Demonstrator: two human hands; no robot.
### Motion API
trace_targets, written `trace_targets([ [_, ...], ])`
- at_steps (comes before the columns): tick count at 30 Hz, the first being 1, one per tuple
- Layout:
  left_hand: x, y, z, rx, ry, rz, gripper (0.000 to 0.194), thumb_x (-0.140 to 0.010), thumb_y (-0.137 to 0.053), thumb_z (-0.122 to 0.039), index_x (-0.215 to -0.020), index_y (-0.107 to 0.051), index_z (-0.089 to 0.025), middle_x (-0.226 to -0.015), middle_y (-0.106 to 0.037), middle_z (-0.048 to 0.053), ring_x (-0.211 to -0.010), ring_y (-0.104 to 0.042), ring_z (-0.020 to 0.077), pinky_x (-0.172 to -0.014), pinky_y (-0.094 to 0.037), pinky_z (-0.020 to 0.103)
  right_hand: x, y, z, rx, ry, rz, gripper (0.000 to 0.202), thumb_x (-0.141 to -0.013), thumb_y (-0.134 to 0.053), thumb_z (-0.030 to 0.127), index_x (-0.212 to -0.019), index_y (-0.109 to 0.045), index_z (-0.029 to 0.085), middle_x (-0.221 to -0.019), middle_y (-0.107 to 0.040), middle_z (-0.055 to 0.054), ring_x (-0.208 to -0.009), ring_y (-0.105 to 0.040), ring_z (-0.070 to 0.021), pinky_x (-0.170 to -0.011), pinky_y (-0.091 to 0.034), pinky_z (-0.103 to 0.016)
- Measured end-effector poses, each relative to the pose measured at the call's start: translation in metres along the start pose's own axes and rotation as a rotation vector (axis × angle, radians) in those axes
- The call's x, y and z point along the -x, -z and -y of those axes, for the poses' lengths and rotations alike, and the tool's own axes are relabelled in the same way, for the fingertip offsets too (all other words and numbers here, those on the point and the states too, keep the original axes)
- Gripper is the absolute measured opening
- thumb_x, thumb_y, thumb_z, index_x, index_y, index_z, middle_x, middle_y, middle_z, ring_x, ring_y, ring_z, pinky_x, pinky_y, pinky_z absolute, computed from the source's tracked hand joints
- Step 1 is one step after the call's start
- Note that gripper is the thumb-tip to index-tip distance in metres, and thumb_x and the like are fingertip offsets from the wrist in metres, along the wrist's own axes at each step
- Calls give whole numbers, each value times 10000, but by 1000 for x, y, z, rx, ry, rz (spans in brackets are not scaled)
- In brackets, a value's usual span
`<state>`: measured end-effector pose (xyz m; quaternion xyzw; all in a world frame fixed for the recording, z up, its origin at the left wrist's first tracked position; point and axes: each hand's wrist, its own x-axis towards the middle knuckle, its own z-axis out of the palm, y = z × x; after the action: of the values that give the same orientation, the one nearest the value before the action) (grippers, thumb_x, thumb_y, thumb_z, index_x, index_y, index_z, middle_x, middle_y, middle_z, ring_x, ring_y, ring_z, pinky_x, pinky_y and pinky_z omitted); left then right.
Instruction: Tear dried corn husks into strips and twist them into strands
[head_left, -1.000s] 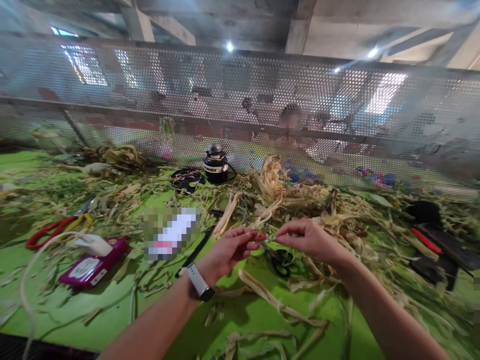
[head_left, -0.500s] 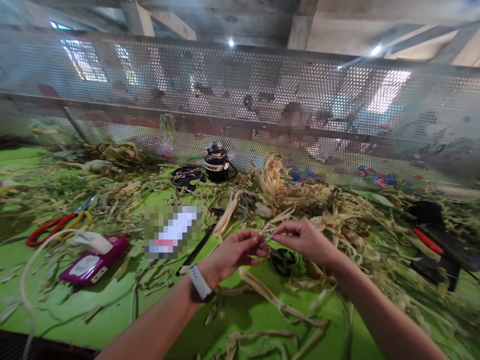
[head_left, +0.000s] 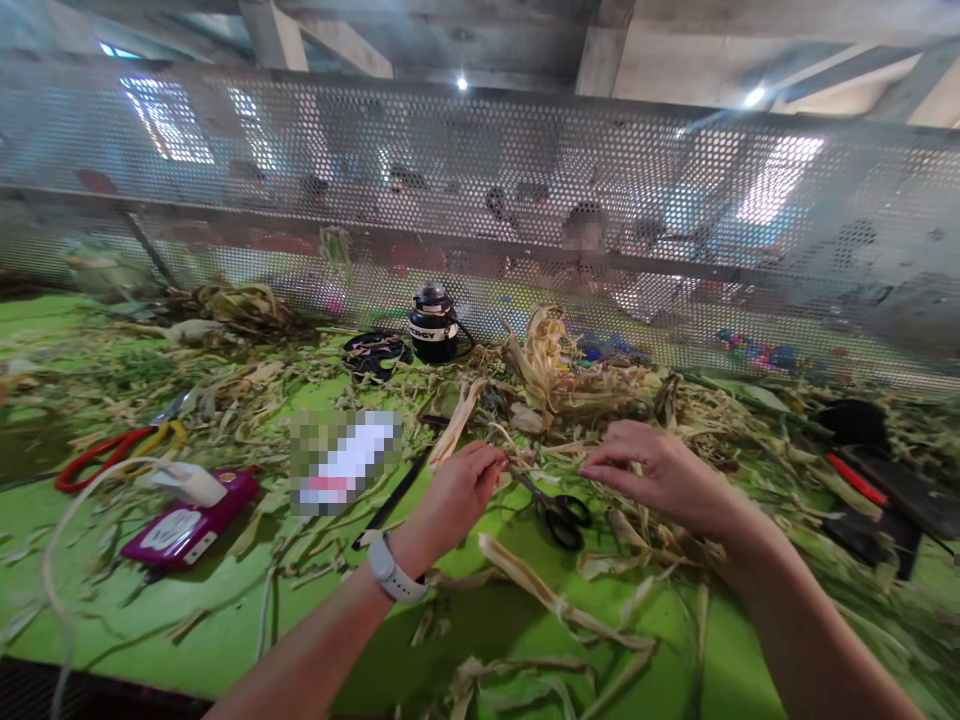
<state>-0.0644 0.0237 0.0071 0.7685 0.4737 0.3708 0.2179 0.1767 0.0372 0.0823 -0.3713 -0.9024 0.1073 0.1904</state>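
My left hand, with a white watch on the wrist, is closed in a pinch at the middle of the green table. What its fingertips hold is too small to make out. To the right, my right hand is also pinched, a thin pale strand seeming to lie near its fingertips. Black-handled scissors rest on the table between and just below the hands. Dry husk strips lie in front of them, and a pale husk piece sits behind my left hand.
Red-and-yellow-handled scissors, a magenta power block with a white cable and a blurred-out device lie left. A black jar stands behind, before a perforated metal screen. A husk heap is at the back; dark tools lie right.
My hands have moved apart, the left turning and shifting slightly left, the right moving right. The black scissors between them now show more fully.
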Motion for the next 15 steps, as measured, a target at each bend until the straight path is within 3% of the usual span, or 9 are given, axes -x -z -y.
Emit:
trace_targets([
  [6, 2, 12, -11, -122, -10, 163, 256, -877, -347, -153, -735, -560, -160, -751, -545, 33, -702, -503, 153, -663, -387, 260, 7, 17, -8, -12, 23, -51, 193, -868, -547, 301, -799, -688, 188, -705, -602, -33, -706, -543, -142, -647, -409, -255],
  [11, 6, 12, -19, 13, -73, 297, 258, -844, -395, -128, -675, -583, -176, -677, -533, 17, -630, -484, 147, -597, -353, 241, 7, 17, -6, -119, 58, -181, 167, -843, -582, 302, -776, -695, 200, -671, -555, -25, -685, -514, -146, -619, -412, -262],
  [15, 16, 3, -32, 196, -200, 487, 225, -836, -464, -138, -786, -670, -217, -730, -601, 40, -645, -525, 153, -599, -359, 220, -1, 1, 0, -168, 21, -248, 170, -825, -603, 330, -771, -705, 206, -668, -547, -31, -709, -505, -162, -651, -415, -285],
])
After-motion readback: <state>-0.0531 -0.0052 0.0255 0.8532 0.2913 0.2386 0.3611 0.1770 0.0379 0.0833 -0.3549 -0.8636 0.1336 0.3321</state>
